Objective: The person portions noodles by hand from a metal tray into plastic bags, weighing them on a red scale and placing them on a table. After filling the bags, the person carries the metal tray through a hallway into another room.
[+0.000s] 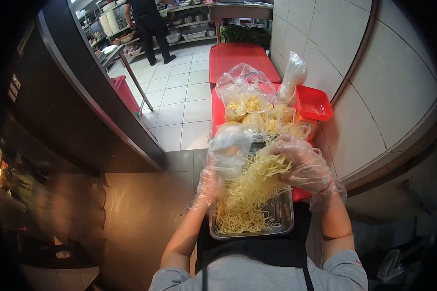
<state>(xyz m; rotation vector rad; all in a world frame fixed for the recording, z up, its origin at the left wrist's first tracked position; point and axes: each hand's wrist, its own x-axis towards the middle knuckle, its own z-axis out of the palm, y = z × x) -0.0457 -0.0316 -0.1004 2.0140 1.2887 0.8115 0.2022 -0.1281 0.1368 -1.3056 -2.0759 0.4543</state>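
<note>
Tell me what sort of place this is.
Probably a restaurant kitchen: noodles in a metal tray, bags of noodles beyond it, and a person in dark clothes near loaded shelves.

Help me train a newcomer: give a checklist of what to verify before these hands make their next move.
1. Right hand gloved: ok, in clear plastic.
2. Noodles in the right hand over the tray: ok, a clump is raised above it.
3. Left hand clearly visible: not ok, cloudy plastic hides its fingers.
4. Tray firmly supported: cannot tell, its underside is hidden.
5. Noodle bags beyond the tray sealed: cannot tell, their openings are unclear.
</note>
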